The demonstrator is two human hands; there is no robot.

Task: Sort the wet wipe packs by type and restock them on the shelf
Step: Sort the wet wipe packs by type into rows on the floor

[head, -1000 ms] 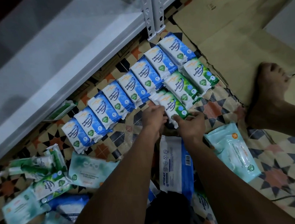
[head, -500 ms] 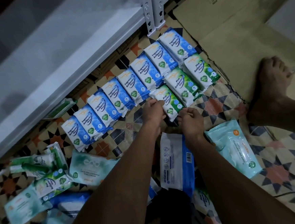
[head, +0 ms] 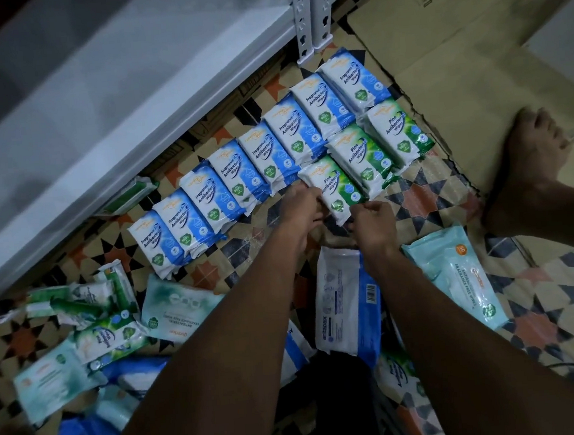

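I am pinching the third pine pack [head: 336,187] with both hands, left hand [head: 300,204] on its near-left edge, right hand [head: 371,216] at its near corner. I judge squaring it against the pine row [head: 373,148] beyond my fingers matters before letting go.

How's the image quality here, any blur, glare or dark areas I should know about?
Head view: dim overall, darkest at the lower corners; pale glare washes the white metal shelf; print on the blue fragrance-free wipe packs reads clearly; the bare foot at right is motion-blurred; wide-angle bending near the edges.
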